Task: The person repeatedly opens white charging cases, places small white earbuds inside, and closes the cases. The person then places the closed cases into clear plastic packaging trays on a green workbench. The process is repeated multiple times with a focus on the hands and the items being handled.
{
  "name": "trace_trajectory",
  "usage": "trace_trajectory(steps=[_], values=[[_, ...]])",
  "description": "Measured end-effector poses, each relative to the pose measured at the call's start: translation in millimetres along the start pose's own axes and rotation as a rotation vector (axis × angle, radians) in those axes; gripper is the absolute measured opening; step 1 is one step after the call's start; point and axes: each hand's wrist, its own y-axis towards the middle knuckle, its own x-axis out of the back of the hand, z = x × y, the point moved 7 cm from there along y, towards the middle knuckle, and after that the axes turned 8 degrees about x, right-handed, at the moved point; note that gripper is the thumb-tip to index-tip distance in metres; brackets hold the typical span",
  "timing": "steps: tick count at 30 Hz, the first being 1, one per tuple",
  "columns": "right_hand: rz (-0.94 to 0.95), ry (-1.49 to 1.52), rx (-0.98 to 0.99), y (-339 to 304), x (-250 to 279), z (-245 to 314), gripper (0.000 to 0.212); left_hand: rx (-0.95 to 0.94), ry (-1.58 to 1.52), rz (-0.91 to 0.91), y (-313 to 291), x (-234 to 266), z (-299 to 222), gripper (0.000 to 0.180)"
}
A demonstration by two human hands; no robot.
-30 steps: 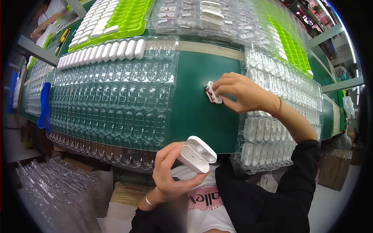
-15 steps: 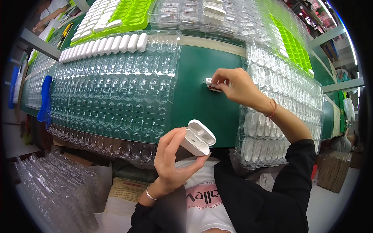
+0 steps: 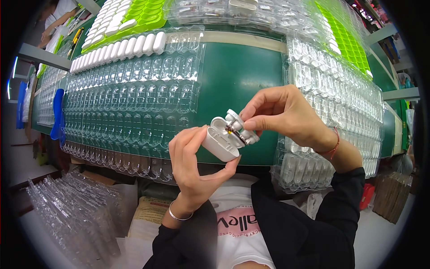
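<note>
My left hand holds a white earbud charging case with its lid flipped up, thumb at one end and fingers at the other. Between the thumb and fingers of my right hand is the case's white inner insert, tilted, with dark and yellow electronic parts showing along its side. The insert is right at the mouth of the case, overlapping it in view; whether the two touch I cannot tell.
A clear blister tray on the green table carries a row of white cases. Another clear tray with white parts lies right. Lime-green trays stand farther back. Stacked clear trays are low left. Another person's arm shows far left.
My right hand has come back from the table toward me, bringing the insert to the case. The case in my left hand has shifted slightly left and up, and turned a little.
</note>
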Motion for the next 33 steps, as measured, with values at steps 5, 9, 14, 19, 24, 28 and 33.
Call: trace_trajectory(steps=[5, 9, 14, 19, 24, 28, 33], values=[[0.019, 0.054, 0.012, -6, -8, -3, 0.01, -0.012, 0.003, -0.034, 3, -2, -8, 0.075], [0.013, 0.068, -0.009, -7, -8, -6, 0.01, -0.018, -0.005, -0.046, 1, -4, -10, 0.075], [0.002, -0.004, 0.021, -8, -10, -7, 0.01, -0.002, -0.011, 0.01, 0, -7, -9, 0.075], [-0.004, -0.131, 0.123, -11, -15, -5, 0.012, -0.012, -0.009, 0.024, -2, -10, -9, 0.074], [-0.017, -0.032, 0.05, -11, -14, -8, 0.012, -0.013, -0.041, 0.019, -3, -10, -7, 0.074], [-0.03, -0.08, 0.077, -13, -17, -6, 0.012, -0.027, -0.039, 0.016, -3, -10, -5, 0.074], [-0.026, -0.162, 0.18, -15, -20, -2, 0.012, -0.044, -0.014, -0.002, -3, -10, -6, 0.075]])
